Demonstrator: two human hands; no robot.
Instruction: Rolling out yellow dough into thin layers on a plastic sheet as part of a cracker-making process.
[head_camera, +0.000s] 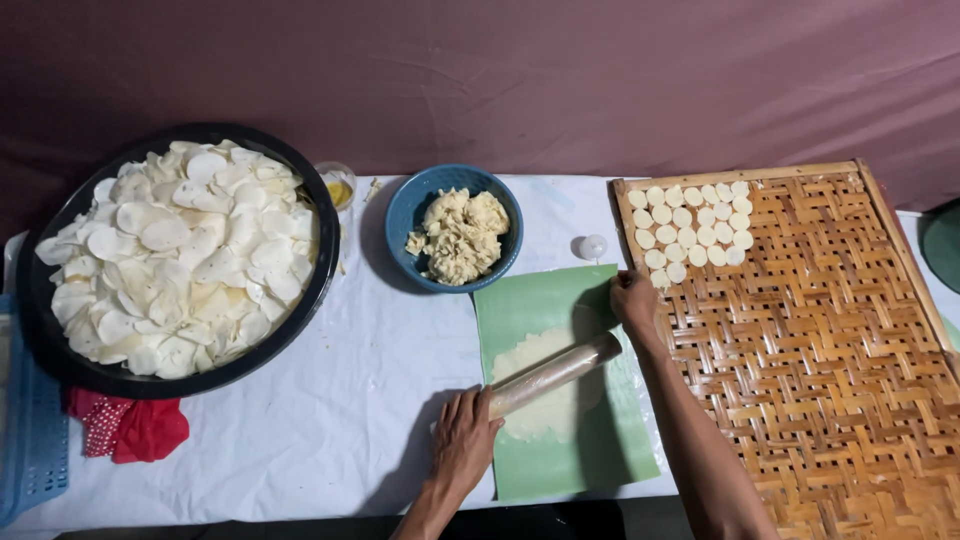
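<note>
— White cloth covers the table, and a dull purple wall runs behind it. What sits in the middle of the frame?

— A green sheet lies flat at lower centre, with a thin pale patch of dough spread on it. A rolling pin, wrapped in clear film, lies slanted across the dough.

— And the hands?

— The left hand, at the bottom centre, has its fingers closed over the lower end of the pin. The right hand rests just past the pin's upper end at the sheet's right edge; its fingers are curled, but whether they touch the pin I cannot tell.

— What else is around?

— A blue bowl of lumpy dough stands just above the sheet. At the upper left, a big black tray is heaped with thin white slices. A woven bamboo tray fills the right side, with small white discs in rows at its upper left corner. A small white round cap lies between bowl and bamboo tray, and a red cloth peeks from under the black tray.
</note>
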